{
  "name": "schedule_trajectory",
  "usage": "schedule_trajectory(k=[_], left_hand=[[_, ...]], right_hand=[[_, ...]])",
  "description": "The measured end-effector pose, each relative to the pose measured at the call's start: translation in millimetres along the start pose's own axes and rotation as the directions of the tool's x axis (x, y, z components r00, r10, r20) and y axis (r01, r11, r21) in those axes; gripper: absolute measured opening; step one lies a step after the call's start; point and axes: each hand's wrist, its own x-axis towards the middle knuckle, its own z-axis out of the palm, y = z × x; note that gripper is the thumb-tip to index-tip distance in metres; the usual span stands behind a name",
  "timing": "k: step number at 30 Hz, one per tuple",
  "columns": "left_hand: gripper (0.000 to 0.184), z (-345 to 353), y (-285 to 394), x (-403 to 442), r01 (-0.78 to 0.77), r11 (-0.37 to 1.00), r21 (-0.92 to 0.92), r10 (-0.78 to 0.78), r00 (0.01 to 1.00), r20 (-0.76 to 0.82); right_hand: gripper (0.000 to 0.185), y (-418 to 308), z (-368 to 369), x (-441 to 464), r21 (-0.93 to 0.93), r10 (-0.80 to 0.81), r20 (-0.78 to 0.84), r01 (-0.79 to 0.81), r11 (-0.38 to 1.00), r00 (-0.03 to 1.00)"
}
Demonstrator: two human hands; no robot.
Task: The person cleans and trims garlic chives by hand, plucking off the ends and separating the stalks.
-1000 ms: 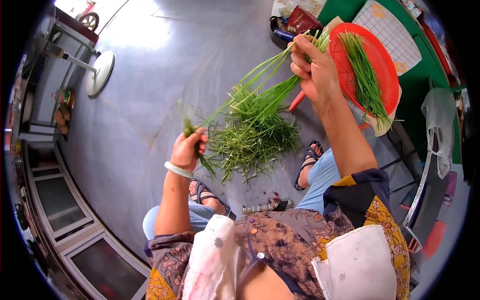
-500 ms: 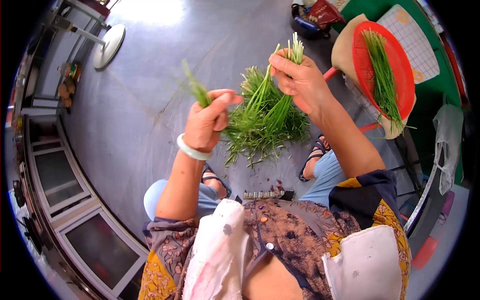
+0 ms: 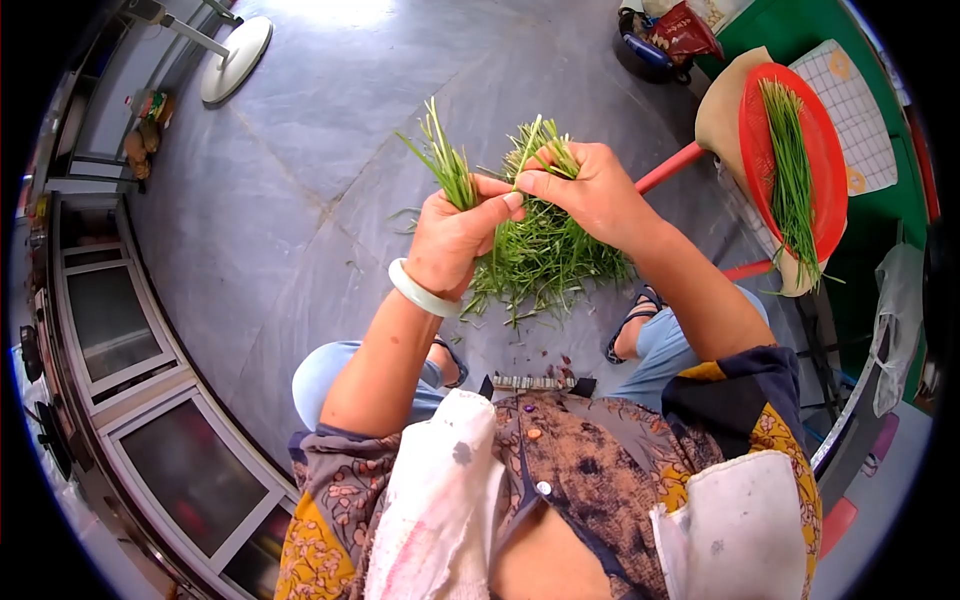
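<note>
My left hand (image 3: 455,235), with a pale bangle at the wrist, is closed around a small tuft of green scraps (image 3: 440,160) that look like chive leaves. My right hand (image 3: 590,195) grips a bunch of chives (image 3: 550,150), pale cut ends upward. Both hands meet at the fingertips, with the left thumb and fingers at a stalk beside the right thumb. Below and beyond them, a loose heap of chives (image 3: 560,250) lies on the grey floor, partly hidden by my right hand.
To the right, a red plastic basket (image 3: 836,210) on a stool holds a neat bundle of chives (image 3: 790,165). A dark pot (image 3: 645,55) stands at the back. Glass-fronted cabinets (image 3: 115,315) line the left side. A round white stand base (image 3: 238,60) is at far left.
My left hand has moved right until its fingertips reach my right hand. The right hand has come lower, and its bunch is less upright. The view has shifted slightly.
</note>
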Motion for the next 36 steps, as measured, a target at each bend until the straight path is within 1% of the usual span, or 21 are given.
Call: schedule_trajectory(k=[3, 6, 9, 12, 13, 17, 20, 21, 24, 25, 28, 29, 32, 33, 35, 36], left_hand=[[0.009, 0, 1, -2, 0.013, 1.000, 0.004, -0.013, 1.000, -0.004], [0.008, -2, 0, -1, 0.019, 1.000, 0.000, -0.019, 0.999, 0.027], [0.007, 1, 1, -1, 0.031, 1.000, 0.000, -0.031, 0.999, 0.042], [0.006, 1, 1, -1, 0.055, 0.998, -0.015, -0.055, 0.998, 0.045], [0.007, 1, 0, 0, 0.061, 0.998, -0.031, -0.060, 0.997, 0.038], [0.008, -1, -1, 0, 0.073, 0.993, -0.089, -0.071, 0.997, 0.029], [0.008, -3, 0, -2, 0.076, 0.991, -0.109, -0.074, 0.997, 0.019], [0.008, -4, 0, -2, 0.076, 0.991, -0.112, -0.075, 0.997, 0.013], [0.009, -10, 1, -2, 0.055, 0.992, -0.112, -0.054, 0.998, 0.015], [0.009, -11, 2, -2, 0.043, 0.992, -0.117, -0.042, 0.999, 0.010], [0.011, -13, 5, -3, 0.019, 0.991, -0.136, -0.020, 1.000, -0.008], [0.013, -12, 6, -4, 0.018, 0.989, -0.145, -0.020, 1.000, -0.015], [0.014, -10, 7, -4, 0.019, 0.989, -0.145, -0.023, 0.999, -0.030], [0.014, -10, 6, -4, 0.022, 0.990, -0.140, -0.027, 0.999, -0.032], [0.012, -10, 2, -3, 0.022, 0.991, -0.135, -0.022, 1.000, -0.004], [0.011, -10, 1, -2, 0.022, 0.991, -0.131, -0.021, 1.000, 0.014]], right_hand=[[0.021, 0, -3, 0, -0.200, -0.037, -0.057, 0.025, 0.979, 0.998], [0.022, -5, -2, -3, -0.351, -0.250, -0.082, 0.207, 0.913, 0.965], [0.015, -5, -7, -1, -0.408, -0.353, -0.137, 0.273, 0.872, 0.925], [0.024, -5, -16, 3, -0.348, -0.255, -0.250, 0.159, 0.924, 0.934], [0.022, -3, -21, 6, -0.328, -0.242, -0.269, 0.147, 0.933, 0.932], [0.020, -5, -39, 9, -0.321, -0.225, -0.358, 0.107, 0.941, 0.906], [0.021, 1, -56, 14, -0.330, -0.267, -0.411, 0.131, 0.935, 0.871], [0.022, 1, -60, 15, -0.359, -0.254, -0.435, 0.092, 0.929, 0.864], [0.022, -4, -66, 13, -0.383, -0.217, -0.415, 0.047, 0.923, 0.883], [0.021, -4, -65, 12, -0.390, -0.210, -0.377, 0.051, 0.919, 0.902], [0.017, -13, -52, 0, -0.457, -0.184, -0.138, 0.102, 0.884, 0.973], [0.018, -11, -51, -1, -0.452, -0.107, -0.043, 0.076, 0.889, 0.993], [0.017, -18, -40, -6, -0.435, -0.146, 0.114, 0.181, 0.882, 0.983], [0.016, -19, -39, -6, -0.410, -0.082, 0.061, 0.100, 0.906, 0.995], [0.018, -20, -24, -7, -0.140, -0.033, -0.035, 0.028, 0.990, 0.999], [0.020, -21, -15, -7, 0.003, 0.000, -0.081, 0.000, 1.000, 0.997]])
